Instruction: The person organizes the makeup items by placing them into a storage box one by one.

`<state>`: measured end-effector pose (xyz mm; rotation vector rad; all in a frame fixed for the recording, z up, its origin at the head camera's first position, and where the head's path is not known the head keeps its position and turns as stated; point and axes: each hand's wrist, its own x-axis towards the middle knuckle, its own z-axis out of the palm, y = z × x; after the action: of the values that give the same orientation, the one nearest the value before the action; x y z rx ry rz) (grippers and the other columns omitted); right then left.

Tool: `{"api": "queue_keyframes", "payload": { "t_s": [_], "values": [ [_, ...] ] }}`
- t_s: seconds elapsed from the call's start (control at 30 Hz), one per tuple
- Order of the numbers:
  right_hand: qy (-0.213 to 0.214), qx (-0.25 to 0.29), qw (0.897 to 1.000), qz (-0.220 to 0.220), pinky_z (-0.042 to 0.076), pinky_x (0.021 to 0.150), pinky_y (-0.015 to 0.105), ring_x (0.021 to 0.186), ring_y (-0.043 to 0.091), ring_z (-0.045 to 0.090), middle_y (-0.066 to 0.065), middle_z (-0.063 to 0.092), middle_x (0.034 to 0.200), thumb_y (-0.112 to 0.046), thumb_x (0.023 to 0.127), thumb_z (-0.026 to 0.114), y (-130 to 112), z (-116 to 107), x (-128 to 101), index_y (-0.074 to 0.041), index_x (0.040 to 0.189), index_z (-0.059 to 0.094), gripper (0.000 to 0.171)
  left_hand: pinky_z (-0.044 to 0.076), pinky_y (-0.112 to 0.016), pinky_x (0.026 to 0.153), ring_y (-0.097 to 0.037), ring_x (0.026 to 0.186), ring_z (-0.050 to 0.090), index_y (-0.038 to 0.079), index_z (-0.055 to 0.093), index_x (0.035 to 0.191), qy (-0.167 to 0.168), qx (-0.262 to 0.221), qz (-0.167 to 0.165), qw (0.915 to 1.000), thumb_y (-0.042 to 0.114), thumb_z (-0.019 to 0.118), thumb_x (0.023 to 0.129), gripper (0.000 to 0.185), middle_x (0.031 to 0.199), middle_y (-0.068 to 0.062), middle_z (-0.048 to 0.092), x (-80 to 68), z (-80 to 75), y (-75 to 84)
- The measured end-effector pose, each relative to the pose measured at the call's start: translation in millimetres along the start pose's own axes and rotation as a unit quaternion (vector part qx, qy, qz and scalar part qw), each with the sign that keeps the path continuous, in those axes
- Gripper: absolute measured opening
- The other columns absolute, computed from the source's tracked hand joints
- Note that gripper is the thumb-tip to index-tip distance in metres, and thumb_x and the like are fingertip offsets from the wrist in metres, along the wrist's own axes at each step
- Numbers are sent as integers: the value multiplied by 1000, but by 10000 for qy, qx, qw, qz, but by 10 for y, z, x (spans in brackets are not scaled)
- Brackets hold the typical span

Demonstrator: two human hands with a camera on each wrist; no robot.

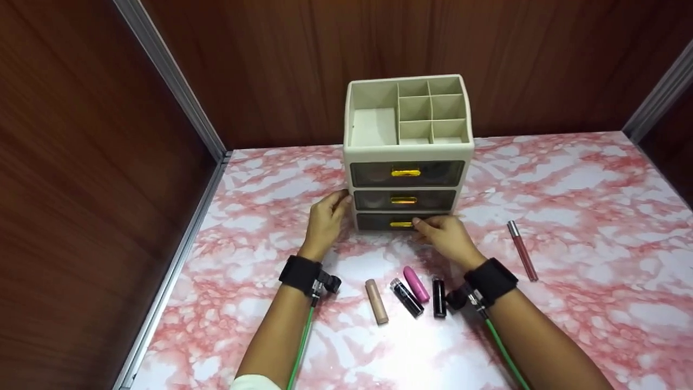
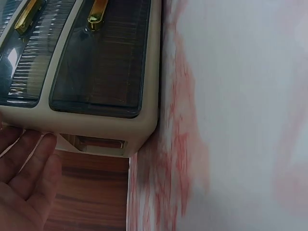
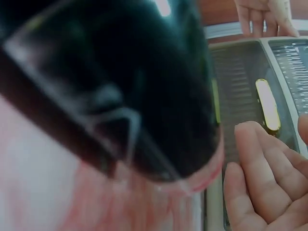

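Observation:
A cream drawer organizer stands on the table, its three dark, see-through drawers closed. My left hand is at its left side; in the left wrist view the fingers lie along that side, fairly straight. My right hand is at the front of the bottom drawer, thumb at the right end of its gold handle. The right wrist view shows loosely bent fingers just below this handle, not wrapped round it. A black lipstick tube lies near the right wrist, large and blurred in that wrist view.
In front of the organizer lie a beige tube, a black tube with a clear end and a pink tube. A lip gloss tube lies to the right. Wood panels stand behind and at the left.

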<state>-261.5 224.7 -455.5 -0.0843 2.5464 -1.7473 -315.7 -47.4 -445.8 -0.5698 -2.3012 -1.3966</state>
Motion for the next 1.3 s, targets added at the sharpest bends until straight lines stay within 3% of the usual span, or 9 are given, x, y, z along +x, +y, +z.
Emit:
{"api": "queue_keyframes", "payload": {
  "t_s": [0.13,0.27,0.5,0.67,0.9,1.3],
  "values": [
    [-147,32,9998,125,55,62,41,79,33,70,17,72,86,-40,96,61,-5,42,41,6,95,71,48,52,-29,71,-12,79,62,4,71,109,29,19,21,10000,25,59,99,26,98,-5,71,3,2,1],
    [-312,374,9986,208,57,65,42,79,36,70,19,72,86,-34,97,61,-9,82,58,8,100,69,44,52,-30,70,-12,77,62,4,71,108,37,-10,17,10000,25,59,99,26,94,-4,71,-2,3,-5],
    [-85,195,9998,50,54,56,31,74,32,70,15,72,80,-28,97,62,14,107,46,9,96,70,38,52,-28,69,-13,76,63,5,71,107,-2,-144,-93,9999,26,59,99,26,95,-2,71,-2,17,-28],
    [-140,620,9977,255,58,65,40,78,37,70,20,71,84,-23,97,63,-26,128,24,12,99,67,36,52,-29,68,-10,74,61,5,71,108,-18,-107,-99,9999,25,59,99,25,94,-2,70,-9,12,-33],
    [-275,1679,9827,736,56,76,46,80,36,70,22,69,85,-22,98,62,25,178,71,17,111,60,41,52,-29,69,-11,75,62,6,71,109,-49,-199,-156,9997,27,58,99,26,94,-2,70,-16,11,-32],
    [-295,1861,9772,983,56,75,46,76,31,70,22,70,88,-19,96,64,18,212,-66,16,109,61,38,52,-29,70,-12,76,62,6,71,110,-83,-166,-187,9997,28,58,99,27,94,-2,70,-7,-2,-22]
  ]
}}
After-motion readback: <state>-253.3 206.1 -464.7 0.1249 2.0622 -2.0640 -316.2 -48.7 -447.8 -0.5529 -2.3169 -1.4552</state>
